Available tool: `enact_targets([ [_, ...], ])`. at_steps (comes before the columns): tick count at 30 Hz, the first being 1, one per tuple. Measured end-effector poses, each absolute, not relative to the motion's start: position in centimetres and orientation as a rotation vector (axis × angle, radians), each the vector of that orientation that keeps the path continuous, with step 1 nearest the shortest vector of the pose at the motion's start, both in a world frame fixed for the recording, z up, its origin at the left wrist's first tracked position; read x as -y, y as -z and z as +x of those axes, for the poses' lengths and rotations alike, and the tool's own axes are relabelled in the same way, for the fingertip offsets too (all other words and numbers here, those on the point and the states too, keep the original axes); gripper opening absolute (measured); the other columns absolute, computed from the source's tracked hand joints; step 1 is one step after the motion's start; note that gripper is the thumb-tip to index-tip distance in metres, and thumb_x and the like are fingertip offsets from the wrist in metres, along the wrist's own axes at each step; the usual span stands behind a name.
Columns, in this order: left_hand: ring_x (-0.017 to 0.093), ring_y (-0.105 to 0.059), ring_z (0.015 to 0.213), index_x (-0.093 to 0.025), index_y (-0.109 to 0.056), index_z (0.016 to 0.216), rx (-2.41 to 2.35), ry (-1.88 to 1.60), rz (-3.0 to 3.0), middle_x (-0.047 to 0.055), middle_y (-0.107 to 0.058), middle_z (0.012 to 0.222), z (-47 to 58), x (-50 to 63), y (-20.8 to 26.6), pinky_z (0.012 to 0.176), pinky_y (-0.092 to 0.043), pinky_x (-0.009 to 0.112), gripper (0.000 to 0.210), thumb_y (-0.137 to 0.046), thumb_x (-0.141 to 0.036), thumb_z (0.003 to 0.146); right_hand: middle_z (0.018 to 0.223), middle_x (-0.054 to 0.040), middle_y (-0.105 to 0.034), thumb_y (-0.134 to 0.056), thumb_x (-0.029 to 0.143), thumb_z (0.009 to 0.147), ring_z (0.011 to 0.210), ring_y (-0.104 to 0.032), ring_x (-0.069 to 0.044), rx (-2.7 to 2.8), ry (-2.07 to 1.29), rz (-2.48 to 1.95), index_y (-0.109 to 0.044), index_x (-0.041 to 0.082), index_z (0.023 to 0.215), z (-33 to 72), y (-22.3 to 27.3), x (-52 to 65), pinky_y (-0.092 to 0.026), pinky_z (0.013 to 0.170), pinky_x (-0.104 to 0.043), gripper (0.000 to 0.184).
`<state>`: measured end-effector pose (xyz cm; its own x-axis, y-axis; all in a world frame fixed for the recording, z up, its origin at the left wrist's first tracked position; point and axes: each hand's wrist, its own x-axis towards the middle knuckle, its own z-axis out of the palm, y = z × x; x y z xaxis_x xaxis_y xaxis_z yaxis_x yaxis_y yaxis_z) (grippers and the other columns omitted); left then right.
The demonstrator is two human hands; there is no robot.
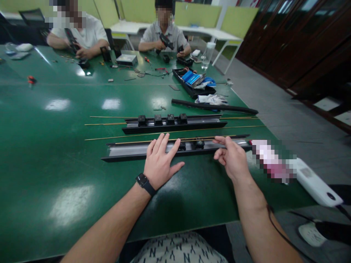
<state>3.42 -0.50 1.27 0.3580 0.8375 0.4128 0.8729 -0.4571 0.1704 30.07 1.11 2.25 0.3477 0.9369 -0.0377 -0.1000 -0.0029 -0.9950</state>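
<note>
A long black channel point(128, 149) with a pale inner face lies near me across the green table. Thin brass-coloured rods point(131, 141) run along its far edge. My left hand point(161, 159), a dark watch on its wrist, rests spread and palm down over the channel. Between my hands, small black blocks point(199, 143) sit in the channel, partly hidden by my left fingers. Over the channel's right part is my right hand point(233, 157), its fingers loosely bent and apart, the upper ones beside the rods. I cannot tell whether they touch them. No held object shows in either hand.
A second black channel point(175, 128) with several black blocks lies parallel behind. Farther back are a black strip point(214, 106), white gloves point(212, 99) and a black tray point(189, 87). A white power strip point(315, 182) lies at right. Two people sit opposite, handling tools.
</note>
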Motion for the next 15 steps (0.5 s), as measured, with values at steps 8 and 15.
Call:
enact_targets([
  [8,0.035,-0.031,0.158,-0.032,-0.045,0.158,1.606,0.694,-2.518,0.017,-0.037,0.168,3.54,0.50,-1.36,0.126,-0.025,0.055,0.076,-0.067,-0.061,0.090,0.106,-0.0107,-0.075,-0.069,0.055,0.092,0.045,-0.060,-0.007,0.866,-0.992,-1.302,-0.075,0.018,0.105,30.15,-2.20,-1.06,-0.024,0.031,-0.016,0.040],
  [15,0.036,-0.032,0.157,-0.033,-0.046,0.158,1.611,0.704,-2.517,0.017,-0.039,0.167,3.62,0.47,-1.30,0.126,-0.025,0.055,0.077,-0.068,-0.061,0.090,0.103,-0.0095,-0.075,-0.073,0.052,0.089,0.043,-0.059,-0.006,0.834,-0.947,-1.323,-0.076,0.017,0.103,30.37,-2.06,-1.30,-0.024,0.031,-0.015,0.038],
])
